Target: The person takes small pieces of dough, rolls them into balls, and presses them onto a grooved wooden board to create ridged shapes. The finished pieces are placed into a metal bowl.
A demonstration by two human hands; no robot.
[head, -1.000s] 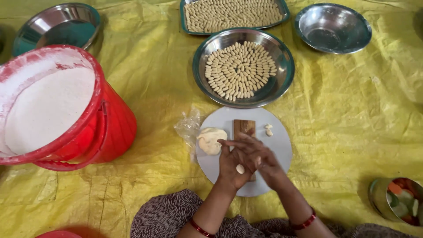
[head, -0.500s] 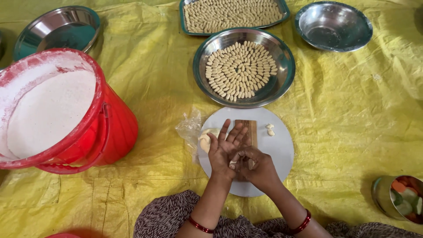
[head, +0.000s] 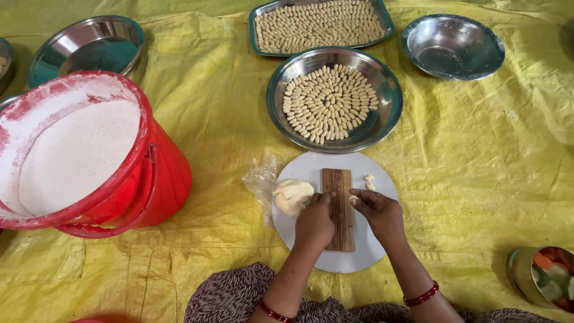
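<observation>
A round white plate (head: 311, 248) is laid on a yellow sheet (head: 478, 173) spread over the floor, and a small ridged wooden board (head: 341, 230) is set lengthwise on the middle of the plate. The left hand (head: 314, 222) is placed on the left edge of the board, palm down, with its fingers curled loosely against the wood; nothing is seen to be gripped in it. The right hand (head: 378, 210) is held at the right edge of the board, and a small piece of dough (head: 354, 200) is pinched at its fingertips, just touching the ridges. A pale lump of dough (head: 292, 195) is rested on the plate just left of the board, beside a crumpled clear plastic wrap (head: 260, 179). Two small shaped pieces (head: 369, 181) are left on the plate near its upper right rim.

Beyond the plate, a round steel dish (head: 382, 128) is filled with many shaped pieces laid in rings, and a rectangular steel tray (head: 382, 12) behind it is covered with more of them. A bare steel bowl (head: 452, 46) is placed to the right of the tray. A red bucket (head: 161, 179) filled with white flour is stood at the left, well apart from the plate, with another steel dish (head: 86, 48) behind it. A small tin (head: 541, 284) of coloured items is seen at the lower right.
</observation>
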